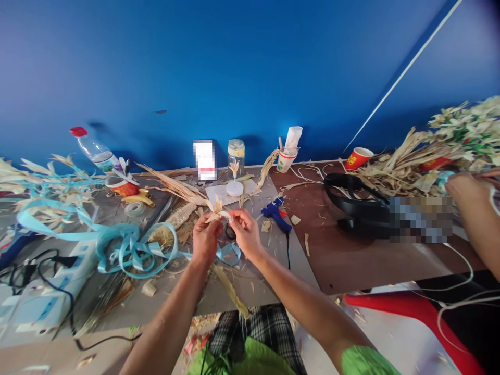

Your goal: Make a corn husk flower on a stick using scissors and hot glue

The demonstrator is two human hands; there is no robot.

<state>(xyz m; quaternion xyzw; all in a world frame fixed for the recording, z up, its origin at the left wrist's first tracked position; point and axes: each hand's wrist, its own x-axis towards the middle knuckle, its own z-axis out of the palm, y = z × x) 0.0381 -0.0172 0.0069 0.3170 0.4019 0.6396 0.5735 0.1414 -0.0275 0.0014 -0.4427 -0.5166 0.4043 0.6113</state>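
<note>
A pale flower of dried husk petals (217, 209) is held up over the table in front of me. My left hand (205, 238) pinches it low down, near its base. The fingertips of my right hand (246, 233) are closed at the flower's right side, on what looks like a petal's edge. Just below the fingers is a dark ring-shaped thing (230, 232), partly hidden. Beyond my hands a small husk flower (234, 169) stands upright on a round white base (234, 189). To the right lies a blue glue gun (276, 213).
Light blue ribbon (127, 247) lies tangled on the left, near a white power strip (64, 291) and cables. Dried husks (175, 185), a glass jar (236, 152), a phone (204, 159) and paper cups (286, 160) line the back. A black headset (359, 205) and another person's hand (463, 190) are at right.
</note>
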